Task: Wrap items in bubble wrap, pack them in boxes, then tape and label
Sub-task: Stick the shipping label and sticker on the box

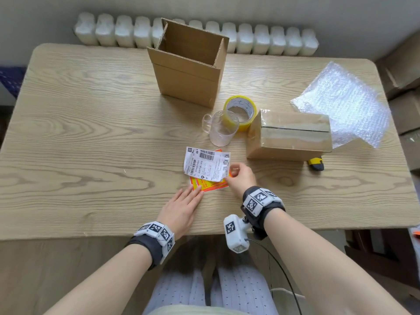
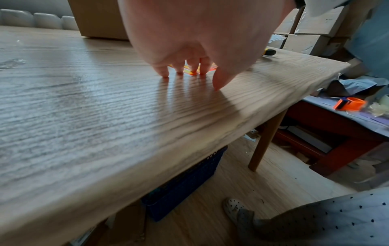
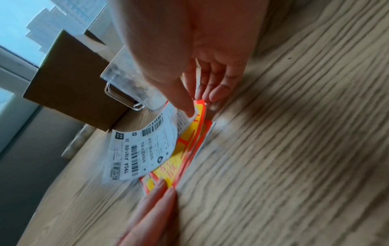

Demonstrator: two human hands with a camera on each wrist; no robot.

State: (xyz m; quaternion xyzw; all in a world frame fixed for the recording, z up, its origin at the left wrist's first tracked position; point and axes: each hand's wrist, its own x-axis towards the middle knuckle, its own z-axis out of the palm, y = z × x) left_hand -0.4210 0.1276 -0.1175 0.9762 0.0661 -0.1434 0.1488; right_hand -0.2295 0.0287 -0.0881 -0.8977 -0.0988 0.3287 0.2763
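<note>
A white shipping label point(image 1: 205, 163) point(image 3: 145, 149) with barcodes lies on a small stack of red-and-yellow stickers point(image 1: 210, 184) point(image 3: 181, 158) on the wooden table point(image 1: 91, 133). My right hand point(image 1: 238, 176) point(image 3: 197, 106) pinches the right corner of the stack between thumb and fingers, lifting the label's edge. My left hand point(image 1: 186, 205) point(image 2: 189, 71) lies flat with straight fingers pressing the stack's near-left corner. A taped, closed cardboard box point(image 1: 288, 135) sits to the right. An open empty box point(image 1: 188, 64) stands at the back. A clear plastic mug point(image 1: 221, 128) and a yellow tape roll point(image 1: 241, 111) stand between them.
A sheet of bubble wrap point(image 1: 347, 103) lies at the far right of the table. A yellow-and-black utility knife point(image 1: 316, 164) pokes out behind the taped box. A white radiator point(image 1: 113, 30) runs behind the table. More cardboard boxes point(image 1: 404, 71) are stacked at the right.
</note>
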